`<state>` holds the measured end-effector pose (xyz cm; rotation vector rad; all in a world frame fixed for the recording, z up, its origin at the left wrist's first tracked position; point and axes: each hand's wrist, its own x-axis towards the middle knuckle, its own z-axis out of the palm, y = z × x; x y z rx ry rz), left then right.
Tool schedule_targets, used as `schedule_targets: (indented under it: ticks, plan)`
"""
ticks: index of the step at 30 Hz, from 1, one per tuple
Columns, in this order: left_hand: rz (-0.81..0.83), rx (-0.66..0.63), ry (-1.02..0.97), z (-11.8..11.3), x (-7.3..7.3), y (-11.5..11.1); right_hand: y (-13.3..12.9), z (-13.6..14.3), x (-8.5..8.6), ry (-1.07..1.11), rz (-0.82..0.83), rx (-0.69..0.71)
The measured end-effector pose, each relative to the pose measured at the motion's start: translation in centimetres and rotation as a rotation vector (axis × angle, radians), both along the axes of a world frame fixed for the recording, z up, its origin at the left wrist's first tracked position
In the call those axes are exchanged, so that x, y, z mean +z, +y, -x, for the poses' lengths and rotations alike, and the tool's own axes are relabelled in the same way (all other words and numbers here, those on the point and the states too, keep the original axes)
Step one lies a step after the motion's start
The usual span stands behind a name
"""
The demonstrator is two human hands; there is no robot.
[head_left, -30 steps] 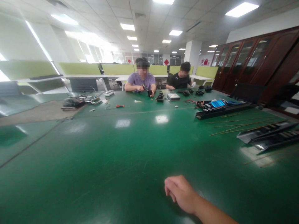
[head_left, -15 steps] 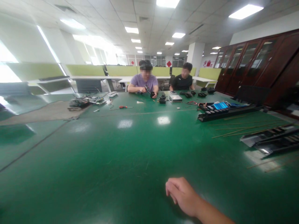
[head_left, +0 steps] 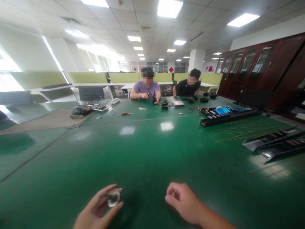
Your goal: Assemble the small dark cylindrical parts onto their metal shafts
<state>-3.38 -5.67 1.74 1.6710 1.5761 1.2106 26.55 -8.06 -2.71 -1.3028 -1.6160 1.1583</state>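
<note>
My left hand (head_left: 100, 206) is at the bottom, left of centre, with thumb and fingers around a small round silvery object (head_left: 113, 199). What exactly the object is cannot be made out. To its right, above the green table (head_left: 143, 152), is my right hand (head_left: 182, 202), its fingers curled in and nothing seen between them. The two hands are apart.
Two people (head_left: 146, 87) (head_left: 189, 85) sit across the table. A red screwdriver (head_left: 125, 113) and a pile of parts (head_left: 83, 109) lie far left. Black rails (head_left: 224, 117), thin rods (head_left: 235, 136) and more black channels (head_left: 274, 143) lie at right.
My left hand has come into view at the bottom with the round object in it. My right hand's fingers have curled in more. The view has tilted up slightly.
</note>
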Motion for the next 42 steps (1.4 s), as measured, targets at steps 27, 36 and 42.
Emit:
schedule_targets:
  ticks: [27, 36, 42]
  plan:
    - [-0.009, -0.598, 0.251, -9.3, -3.0, 1.6, 0.1, -0.5, -0.5, -0.116, -0.1, -0.102]
    - [-0.043, -0.646, 0.3, -9.4, -2.6, 1.4, 0.1, -0.1, 0.4, -0.184, -0.135, -0.076]
    - [-0.075, -0.629, 0.336, -9.4, -3.0, 1.6, 0.0, -0.1, 0.8, -0.232, -0.156, -0.069]
